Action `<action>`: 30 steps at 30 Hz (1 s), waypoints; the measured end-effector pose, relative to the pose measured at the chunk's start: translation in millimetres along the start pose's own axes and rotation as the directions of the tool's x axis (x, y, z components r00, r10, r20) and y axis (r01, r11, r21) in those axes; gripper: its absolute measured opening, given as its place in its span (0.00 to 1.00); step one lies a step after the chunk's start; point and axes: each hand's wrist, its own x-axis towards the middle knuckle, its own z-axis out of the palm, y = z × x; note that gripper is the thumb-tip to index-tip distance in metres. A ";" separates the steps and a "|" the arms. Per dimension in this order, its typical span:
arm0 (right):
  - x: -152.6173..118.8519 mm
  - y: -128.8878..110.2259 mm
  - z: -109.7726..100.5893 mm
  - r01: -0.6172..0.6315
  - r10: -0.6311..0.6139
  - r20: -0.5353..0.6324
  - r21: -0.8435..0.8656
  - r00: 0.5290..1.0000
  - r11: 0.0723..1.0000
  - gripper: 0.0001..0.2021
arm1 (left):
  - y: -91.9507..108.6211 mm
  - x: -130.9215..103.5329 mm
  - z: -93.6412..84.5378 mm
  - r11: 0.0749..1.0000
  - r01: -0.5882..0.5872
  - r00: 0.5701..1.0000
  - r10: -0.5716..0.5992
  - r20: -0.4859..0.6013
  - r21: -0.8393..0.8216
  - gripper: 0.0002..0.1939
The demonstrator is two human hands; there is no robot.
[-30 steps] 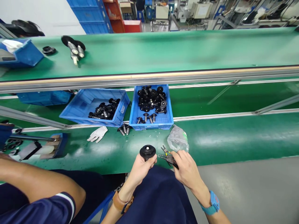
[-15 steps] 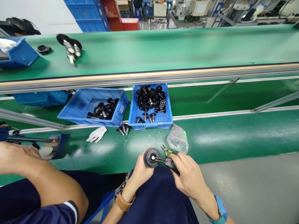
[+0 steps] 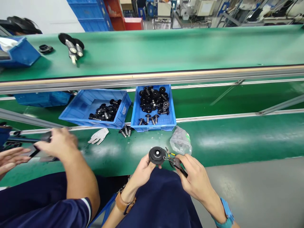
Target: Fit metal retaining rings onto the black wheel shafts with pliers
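My left hand (image 3: 142, 171) is closed around a black round part (image 3: 157, 154), a disc with a pale dot in its raised centre. Snap ring pliers (image 3: 177, 162) with dark handles are gripped in my right hand (image 3: 193, 172). Their tips are at the right edge of the disc, and what looks like a small ring shows there. Behind them lies a second pair of pliers with yellow handle marks (image 3: 170, 153), partly hidden. Several tiny rings (image 3: 159, 138) are scattered on the green bench just beyond.
Two blue bins, a left one (image 3: 68, 116) and a right one (image 3: 174, 118), contain black shafted parts. Several more parts (image 3: 126, 130) lie before them, near a white glove (image 3: 98, 136) and a plastic bag (image 3: 180, 141). A co-worker's arm (image 3: 80, 171) reaches in at left.
The pliers' tips have moved from the disc's centre to its right edge. My left hand has raised and tilted the part slightly. The co-worker's hand now holds a dark object.
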 end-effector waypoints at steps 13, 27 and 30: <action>-3.6 -14.3 -5.5 0.086 -0.080 0.059 -0.106 0.995 0.991 0.15 | -3.5 -2.1 11.2 0.864 -0.222 0.958 0.278 -0.061 0.452 0.05; -2.8 -18.3 -8.5 0.132 -0.130 0.022 -0.241 0.991 0.961 0.19 | -11.1 -6.5 7.0 0.852 -0.199 0.958 0.273 -0.087 0.483 0.05; -3.2 -19.7 -9.1 0.125 -0.124 0.017 -0.252 0.992 0.960 0.19 | -9.1 -6.3 7.3 0.853 -0.200 0.960 0.270 -0.079 0.482 0.05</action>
